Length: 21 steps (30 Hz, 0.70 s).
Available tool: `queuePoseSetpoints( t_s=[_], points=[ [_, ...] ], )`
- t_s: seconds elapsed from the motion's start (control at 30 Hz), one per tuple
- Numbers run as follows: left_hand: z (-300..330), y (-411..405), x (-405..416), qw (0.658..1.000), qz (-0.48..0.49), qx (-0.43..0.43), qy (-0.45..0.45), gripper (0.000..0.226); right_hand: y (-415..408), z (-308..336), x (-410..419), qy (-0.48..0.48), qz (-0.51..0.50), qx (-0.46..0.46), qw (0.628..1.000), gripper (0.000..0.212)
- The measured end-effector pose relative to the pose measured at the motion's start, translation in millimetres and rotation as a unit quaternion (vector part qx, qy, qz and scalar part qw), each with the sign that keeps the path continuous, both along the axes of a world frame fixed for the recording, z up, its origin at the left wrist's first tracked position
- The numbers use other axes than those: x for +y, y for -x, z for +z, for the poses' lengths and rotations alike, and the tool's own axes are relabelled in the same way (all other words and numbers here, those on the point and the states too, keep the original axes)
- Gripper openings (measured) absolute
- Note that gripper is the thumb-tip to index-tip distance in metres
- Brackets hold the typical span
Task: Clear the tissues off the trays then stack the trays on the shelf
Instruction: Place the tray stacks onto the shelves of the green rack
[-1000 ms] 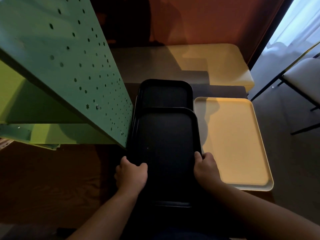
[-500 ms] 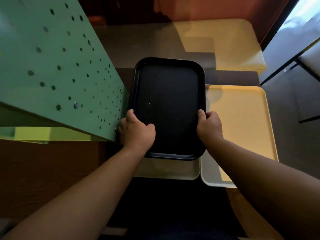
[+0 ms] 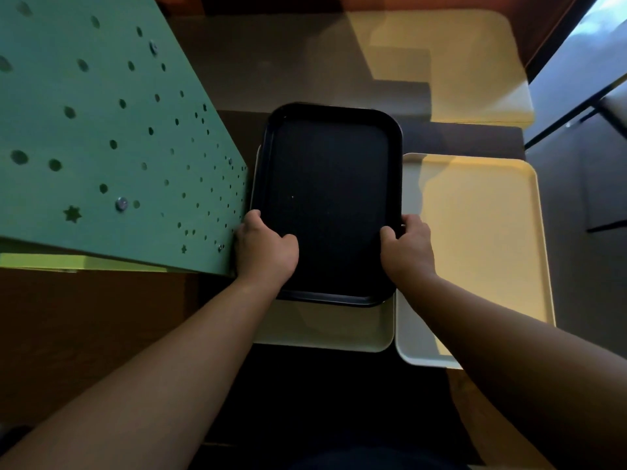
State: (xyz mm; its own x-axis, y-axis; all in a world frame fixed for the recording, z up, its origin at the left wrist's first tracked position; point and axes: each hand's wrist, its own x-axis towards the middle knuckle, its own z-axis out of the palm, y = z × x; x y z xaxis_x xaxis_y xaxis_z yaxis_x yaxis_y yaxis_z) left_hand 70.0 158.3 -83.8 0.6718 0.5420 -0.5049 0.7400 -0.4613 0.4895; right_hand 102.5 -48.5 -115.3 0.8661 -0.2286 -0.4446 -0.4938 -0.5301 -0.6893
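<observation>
Both hands have carried the black tray [image 3: 327, 201] forward over the pale tray [image 3: 325, 329]; a second ago it hung above another black one. The left hand [image 3: 266, 247] and right hand [image 3: 407, 245] grasp its long edges. No tissues show, so stacking seems underway, with a cream tray [image 3: 481, 239] at 3 o'clock.

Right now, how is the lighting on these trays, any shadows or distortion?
Head view: dim overall; warm light falls on the cream tray, a shadow across its left part; the black tray shows little detail; the wide-angle lens bends straight edges near the frame's borders.
</observation>
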Motion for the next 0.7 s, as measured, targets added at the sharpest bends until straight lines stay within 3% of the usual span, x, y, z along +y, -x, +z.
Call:
queuePoseSetpoints(
  t_s=[0.37, 0.47, 0.7],
  points=[
    [4, -17, 2, 0.999, 0.002, 0.05, 0.017, 0.075, -10, 18, 2, -0.016, -0.016, 0.107, 0.994, 0.033],
    [5, -18, 1, 0.998, 0.017, 0.056, 0.027, 0.076, -18, 23, 1, -0.06, -0.043, 0.135, 0.988, 0.025],
    [7, -21, 9, 0.989, 0.078, 0.023, 0.121, 0.07, -19, 29, -12, -0.165, -0.095, 0.166, 0.968, 0.028]
  ],
)
